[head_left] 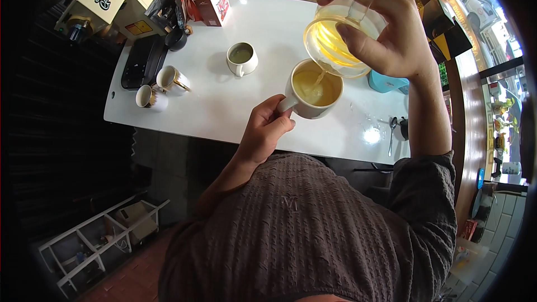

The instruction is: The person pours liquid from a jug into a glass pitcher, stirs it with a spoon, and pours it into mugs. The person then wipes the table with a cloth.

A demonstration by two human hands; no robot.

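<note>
My left hand (267,127) is closed on the handle of a white mug (314,113), holding it near the front of the white table. Pale yellow liquid fills part of the mug. Above and to its right, my right hand (380,33) grips a tilted glass pitcher (341,59) by its clear handle. A thin stream of yellow liquid runs from the pitcher's lip into the mug. Farther left stands a second white cup (242,59) with greenish liquid in it.
On the white table (190,100) are two gold-trimmed mugs (173,80) at the left, a black device (144,61), a red and white box (213,3), a light-blue object (386,81) and a spoon (391,136) at the right. A grey machine (112,0) stands back left.
</note>
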